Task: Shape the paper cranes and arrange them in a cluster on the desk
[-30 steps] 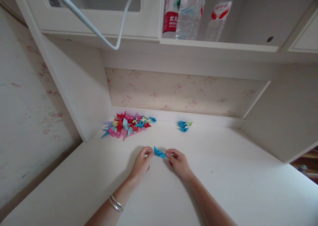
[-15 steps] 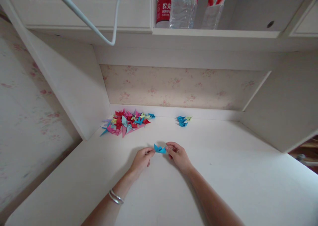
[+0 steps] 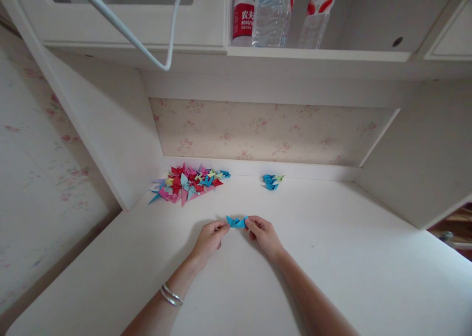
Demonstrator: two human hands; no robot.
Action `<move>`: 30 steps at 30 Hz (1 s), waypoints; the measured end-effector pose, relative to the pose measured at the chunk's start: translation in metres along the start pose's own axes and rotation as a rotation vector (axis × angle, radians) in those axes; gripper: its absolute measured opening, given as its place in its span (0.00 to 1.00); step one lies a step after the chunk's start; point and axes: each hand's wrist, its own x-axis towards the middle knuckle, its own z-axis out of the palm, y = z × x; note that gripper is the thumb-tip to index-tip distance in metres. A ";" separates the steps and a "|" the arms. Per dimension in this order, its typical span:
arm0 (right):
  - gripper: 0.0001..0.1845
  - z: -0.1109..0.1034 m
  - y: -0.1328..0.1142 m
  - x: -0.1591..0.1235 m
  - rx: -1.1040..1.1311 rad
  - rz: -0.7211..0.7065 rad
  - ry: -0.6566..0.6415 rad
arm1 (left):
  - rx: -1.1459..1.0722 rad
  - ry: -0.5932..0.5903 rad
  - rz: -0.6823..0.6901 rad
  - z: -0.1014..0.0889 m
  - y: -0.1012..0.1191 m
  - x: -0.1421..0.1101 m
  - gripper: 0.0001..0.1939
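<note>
A small blue folded paper piece [image 3: 236, 222] is held just above the white desk [image 3: 332, 267] between both my hands. My left hand [image 3: 208, 238], with bangles on its wrist, pinches the piece's left end. My right hand [image 3: 262, 235] pinches its right end. Both hands are closed in a pinch. A heap of several folded paper pieces [image 3: 186, 182] in red, pink, blue and yellow lies at the back left of the desk. A smaller cluster of blue folded pieces [image 3: 272, 181] lies at the back, right of the middle.
Above the desk a white shelf [image 3: 317, 54] carries plastic water bottles [image 3: 272, 12]. A white bent tube [image 3: 147, 45] hangs at the upper left. White side panels close in the desk on the left and right.
My left hand has closed in on the blue piece and now pinches its left end; one second ago its fingers were just short of it. The view shifted slightly.
</note>
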 end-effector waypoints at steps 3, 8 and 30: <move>0.23 0.001 -0.004 -0.002 -0.088 0.005 -0.033 | -0.007 0.003 -0.020 0.000 0.001 -0.001 0.25; 0.23 0.000 -0.004 -0.002 -0.115 0.007 -0.021 | 0.005 0.001 -0.005 0.000 0.000 0.000 0.25; 0.19 -0.001 0.002 -0.001 -0.078 -0.031 -0.031 | 0.002 -0.012 0.021 0.000 0.000 -0.001 0.21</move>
